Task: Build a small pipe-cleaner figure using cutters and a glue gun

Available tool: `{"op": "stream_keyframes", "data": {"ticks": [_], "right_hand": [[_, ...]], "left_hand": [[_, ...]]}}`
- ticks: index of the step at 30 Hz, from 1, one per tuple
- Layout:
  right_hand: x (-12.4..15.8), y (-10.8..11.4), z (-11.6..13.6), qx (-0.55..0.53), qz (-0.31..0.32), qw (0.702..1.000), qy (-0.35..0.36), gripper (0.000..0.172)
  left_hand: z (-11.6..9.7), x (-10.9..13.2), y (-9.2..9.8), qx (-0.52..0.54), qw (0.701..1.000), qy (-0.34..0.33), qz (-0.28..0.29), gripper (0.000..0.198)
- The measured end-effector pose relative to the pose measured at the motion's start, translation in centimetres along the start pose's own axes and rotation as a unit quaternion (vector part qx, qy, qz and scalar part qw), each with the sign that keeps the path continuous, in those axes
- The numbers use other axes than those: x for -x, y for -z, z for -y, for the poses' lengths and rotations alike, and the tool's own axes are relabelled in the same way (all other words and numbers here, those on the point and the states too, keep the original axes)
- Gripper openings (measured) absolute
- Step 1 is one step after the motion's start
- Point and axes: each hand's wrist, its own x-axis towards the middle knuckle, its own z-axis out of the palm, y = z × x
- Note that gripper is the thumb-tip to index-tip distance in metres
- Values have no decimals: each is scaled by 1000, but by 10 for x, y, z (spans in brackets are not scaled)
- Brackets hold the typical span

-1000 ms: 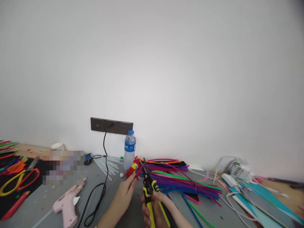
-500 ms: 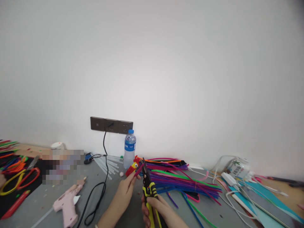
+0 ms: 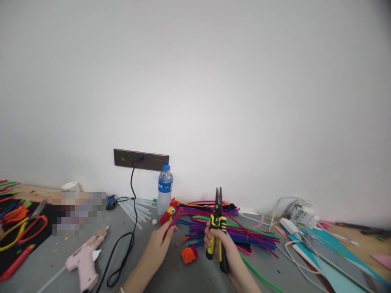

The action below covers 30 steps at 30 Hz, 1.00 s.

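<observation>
My left hand [image 3: 161, 241] pinches a short magenta bundle of pipe cleaners [image 3: 176, 217], its upper end sticking up past the fingers. Just behind it sits a red and yellow figure with a googly eye [image 3: 170, 211], partly covered by the hand. My right hand [image 3: 217, 238] grips black and yellow pliers [image 3: 217, 228] by the handles; the jaws point up and stand slightly apart, with nothing between them. Between the hands lies a small orange and magenta fuzzy piece [image 3: 190, 254] on the grey table. Behind the pliers spreads a pile of coloured pipe cleaners [image 3: 256, 237].
A water bottle [image 3: 165, 191] stands by the wall, near clear glue sticks [image 3: 136, 212]. At left are a pink glue gun [image 3: 84, 260], a black cable [image 3: 132, 244] and scissors [image 3: 33, 232]. White cables [image 3: 301, 256] and a phone [image 3: 345, 266] lie at right. Part of another person's hand shows far left.
The pliers have moved right and away from the magenta bundle, and their handles have spread. The orange and magenta piece, hidden earlier, now shows on the table.
</observation>
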Motion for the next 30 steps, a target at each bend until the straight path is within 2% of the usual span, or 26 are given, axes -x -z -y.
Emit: {"op": "stream_keyframes", "data": {"ticks": [3,5,7,9,13,15,20,25,27,30], "right_hand": [[-5,19,9,133,-95,986,42,40],[-4,27,14,274,-141,948,79,40],[0,31,20,413,-151,892,102,40],[4,31,22,528,-147,831,91,41],[11,24,19,707,-164,688,6,35],[13,20,15,749,-164,641,-27,32],[16,15,12,785,-161,594,-76,48],[16,16,10,797,-158,576,-91,61],[16,16,10,801,-166,569,-83,61],[16,17,10,810,-187,553,-49,48]], "left_hand": [[-3,1,0,2,1000,6,19,36],[-3,1,0,11,1000,10,27,35],[-4,1,0,11,999,13,31,34],[-4,1,0,4,999,17,34,35],[-5,3,0,0,998,32,45,36],[-6,3,-1,5,998,37,44,36],[-3,4,-4,4,999,35,35,32],[-3,3,-4,20,999,21,27,37],[-3,2,-4,20,999,12,35,39],[-2,0,-3,-12,999,-15,38,38]]}}
